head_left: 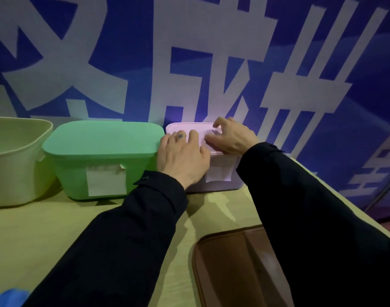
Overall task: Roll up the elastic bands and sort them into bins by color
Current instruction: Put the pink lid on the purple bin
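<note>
This looks like an exhibition booth or staged demonstration area, not a home. Right behind the hands point(211, 149) a printed blue backdrop point(322, 63) rises, covered in huge white characters, the sort of banner put up at an event. Under the hands lies a plain pale tabletop point(56, 229) pushed against it. Labelled plastic storage bins point(100, 156) stand in a row to the left of the hands. A brown tray point(229, 267) sits nearer than them.
</note>
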Demonstrator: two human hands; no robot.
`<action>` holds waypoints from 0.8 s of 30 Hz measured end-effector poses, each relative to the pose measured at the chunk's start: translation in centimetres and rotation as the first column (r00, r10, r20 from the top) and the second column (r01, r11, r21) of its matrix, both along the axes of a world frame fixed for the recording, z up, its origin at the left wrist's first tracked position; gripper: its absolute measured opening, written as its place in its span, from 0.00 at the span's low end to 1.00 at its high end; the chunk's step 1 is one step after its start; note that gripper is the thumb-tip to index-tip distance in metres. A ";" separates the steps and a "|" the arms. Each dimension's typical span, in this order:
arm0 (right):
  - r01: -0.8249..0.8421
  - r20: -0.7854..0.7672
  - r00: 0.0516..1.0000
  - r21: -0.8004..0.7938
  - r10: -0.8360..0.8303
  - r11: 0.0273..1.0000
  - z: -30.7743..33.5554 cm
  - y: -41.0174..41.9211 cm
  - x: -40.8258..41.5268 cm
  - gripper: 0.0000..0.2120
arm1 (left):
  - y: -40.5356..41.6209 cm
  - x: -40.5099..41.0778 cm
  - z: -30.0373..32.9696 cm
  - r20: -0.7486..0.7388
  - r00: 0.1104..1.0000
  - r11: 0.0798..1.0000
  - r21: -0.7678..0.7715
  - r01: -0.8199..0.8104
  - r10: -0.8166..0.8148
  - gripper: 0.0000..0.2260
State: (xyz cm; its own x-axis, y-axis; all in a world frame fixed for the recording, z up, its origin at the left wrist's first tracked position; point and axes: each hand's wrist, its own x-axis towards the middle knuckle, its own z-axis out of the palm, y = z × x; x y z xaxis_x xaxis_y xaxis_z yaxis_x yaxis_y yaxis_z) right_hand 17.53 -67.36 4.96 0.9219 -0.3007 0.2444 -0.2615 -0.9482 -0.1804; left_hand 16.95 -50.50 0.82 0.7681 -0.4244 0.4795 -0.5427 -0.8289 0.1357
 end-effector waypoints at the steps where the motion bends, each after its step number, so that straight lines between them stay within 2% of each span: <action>1: -0.033 -0.001 0.999 -0.018 0.033 0.999 -0.2 0.0 0.3 0.28 | -0.1 0.0 -0.2 0.009 1.000 1.000 -0.001 -0.005 0.005 0.21; 5: -0.072 -0.205 0.976 0.033 0.077 0.997 -0.7 -0.3 1.7 0.36 | -0.5 0.5 -0.5 0.003 1.000 0.999 0.028 -0.017 0.017 0.26; 8: -0.095 -0.267 0.959 0.018 0.096 0.995 -0.2 -0.4 1.8 0.36 | -0.3 0.7 -0.5 0.014 1.000 0.997 0.072 -0.026 0.025 0.30; 10: -0.111 -0.270 0.955 0.066 0.125 0.992 0.0 -0.3 1.4 0.35 | -0.1 0.8 -0.5 0.027 0.999 0.993 0.116 -0.021 0.018 0.33; 14: -0.095 -0.126 0.985 0.148 0.114 0.984 0.1 -0.7 -0.4 0.27 | -0.1 1.2 0.0 0.014 1.000 0.983 0.183 -0.007 0.004 0.35; 21: -0.030 0.200 0.979 -0.062 0.042 0.998 -3.8 -0.5 -3.5 0.22 | 0.0 1.0 -0.7 0.083 0.997 0.982 0.188 -0.026 0.011 0.38; 24: 0.024 0.316 0.949 -0.073 0.000 0.997 -4.0 -0.1 -3.8 0.21 | 0.1 0.6 -0.5 0.090 0.996 0.984 0.175 -0.006 -0.010 0.35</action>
State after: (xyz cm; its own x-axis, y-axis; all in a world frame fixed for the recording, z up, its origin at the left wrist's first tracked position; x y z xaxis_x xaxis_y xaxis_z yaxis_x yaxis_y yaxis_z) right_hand 13.76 -67.42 0.94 0.7903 -0.2808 0.5446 -0.2144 -0.9593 -0.1836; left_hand 17.53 -50.36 0.28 0.7240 -0.5095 0.4650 -0.5478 -0.8344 -0.0612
